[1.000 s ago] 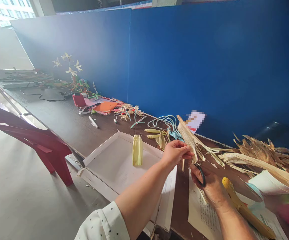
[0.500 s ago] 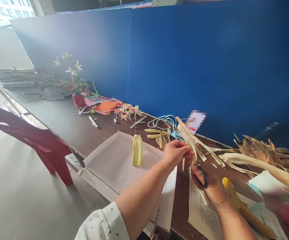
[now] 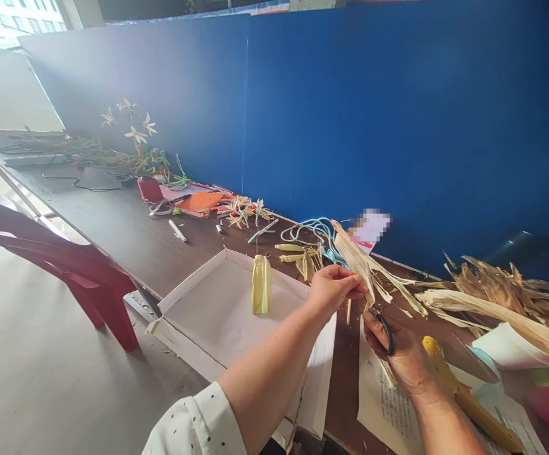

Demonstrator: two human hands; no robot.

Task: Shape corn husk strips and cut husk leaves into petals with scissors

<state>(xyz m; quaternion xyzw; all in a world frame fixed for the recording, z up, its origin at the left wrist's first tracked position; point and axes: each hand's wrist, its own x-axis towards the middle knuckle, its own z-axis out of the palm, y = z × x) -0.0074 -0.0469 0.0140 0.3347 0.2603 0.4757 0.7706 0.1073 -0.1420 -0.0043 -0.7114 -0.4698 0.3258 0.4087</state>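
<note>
I see one loose sleeve [image 3: 172, 430] on the left arm, off-white with a faint greenish cast and scattered with small dark dots. It finishes in a broad cuff [image 3: 223, 418], apparently turned back, with the same dots running across it. Beyond the cuff, the left forearm [image 3: 274, 354] is bare to the left hand [image 3: 334, 292]. Well to the cuff's right, I see the right forearm [image 3: 445, 417] and right hand [image 3: 405, 360], bare too.
</note>
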